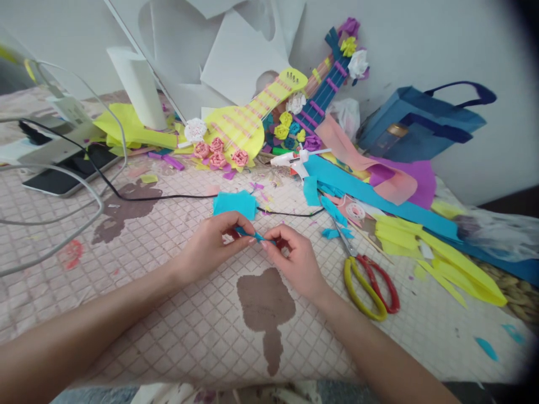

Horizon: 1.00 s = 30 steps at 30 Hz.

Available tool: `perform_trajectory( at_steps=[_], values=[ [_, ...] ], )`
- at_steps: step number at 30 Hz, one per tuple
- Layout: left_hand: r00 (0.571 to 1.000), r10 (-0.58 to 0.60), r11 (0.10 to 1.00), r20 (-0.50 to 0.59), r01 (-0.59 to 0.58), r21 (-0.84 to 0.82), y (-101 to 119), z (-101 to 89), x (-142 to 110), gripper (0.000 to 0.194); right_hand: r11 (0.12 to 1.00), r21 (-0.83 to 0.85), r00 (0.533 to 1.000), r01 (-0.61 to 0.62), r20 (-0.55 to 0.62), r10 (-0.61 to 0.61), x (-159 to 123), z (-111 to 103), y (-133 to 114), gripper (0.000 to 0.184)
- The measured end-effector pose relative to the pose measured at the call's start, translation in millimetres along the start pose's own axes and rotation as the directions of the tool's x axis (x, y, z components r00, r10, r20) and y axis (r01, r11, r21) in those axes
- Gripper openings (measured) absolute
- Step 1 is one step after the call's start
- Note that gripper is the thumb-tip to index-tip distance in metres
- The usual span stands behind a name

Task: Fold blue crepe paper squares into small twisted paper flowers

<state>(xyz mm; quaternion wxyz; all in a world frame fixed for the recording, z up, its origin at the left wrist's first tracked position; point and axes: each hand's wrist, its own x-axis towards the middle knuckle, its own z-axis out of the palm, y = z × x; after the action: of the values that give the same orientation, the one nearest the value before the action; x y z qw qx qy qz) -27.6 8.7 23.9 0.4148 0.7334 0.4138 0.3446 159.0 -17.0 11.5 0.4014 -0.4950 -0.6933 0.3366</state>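
Note:
Between both hands is a small twisted piece of blue crepe paper [258,238]. My left hand [217,242] pinches its left part between thumb and fingers. The right part is pinched by my right hand [293,255], the fingertips of both almost meeting. Just beyond them lies a stack of blue paper pieces [234,204] on the table. To the right of my right hand rest scissors [365,280] with one yellow and one red handle, their blades pointing away beside blue scraps [337,232].
A white glue gun [293,161] lies at the back, its black cord [181,196] crossing the table. Behind are a yellow paper guitar [236,130], a blue paper guitar [322,101] and a blue bag [421,123]. Yellow crepe paper [442,255] spreads rightward; a phone [73,168] lies left.

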Motion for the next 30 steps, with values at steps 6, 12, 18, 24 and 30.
perform_trajectory(
  at_steps=[6,12,18,24,30],
  values=[
    [1.0,-0.022,0.999,0.009,0.022,-0.033,-2.1,-0.5,0.8,0.013,1.0,-0.015,1.0,0.024,0.001,-0.024,-0.9,-1.0,0.3,0.003],
    [1.0,-0.023,0.997,0.0,0.023,-0.067,-1.6,0.0,0.0,0.011,0.992,0.013,0.992,0.123,-0.026,-0.122,-0.4,-1.2,-2.9,0.012],
    [1.0,-0.018,0.997,-0.012,0.017,-0.079,-2.0,1.1,-0.3,0.01,0.994,0.106,1.0,0.029,-0.001,-0.029,0.5,-1.4,1.7,0.002],
    [0.997,-0.071,0.993,-0.019,0.068,-0.101,0.4,1.3,-0.1,0.013,0.97,0.22,0.995,-0.1,0.01,0.1,1.0,-0.7,4.7,0.009],
    [0.986,-0.158,0.978,-0.052,0.149,-0.146,2.1,4.9,1.1,0.016,0.964,0.238,0.992,-0.12,0.0,0.123,0.3,1.3,3.0,0.009]
  ],
)
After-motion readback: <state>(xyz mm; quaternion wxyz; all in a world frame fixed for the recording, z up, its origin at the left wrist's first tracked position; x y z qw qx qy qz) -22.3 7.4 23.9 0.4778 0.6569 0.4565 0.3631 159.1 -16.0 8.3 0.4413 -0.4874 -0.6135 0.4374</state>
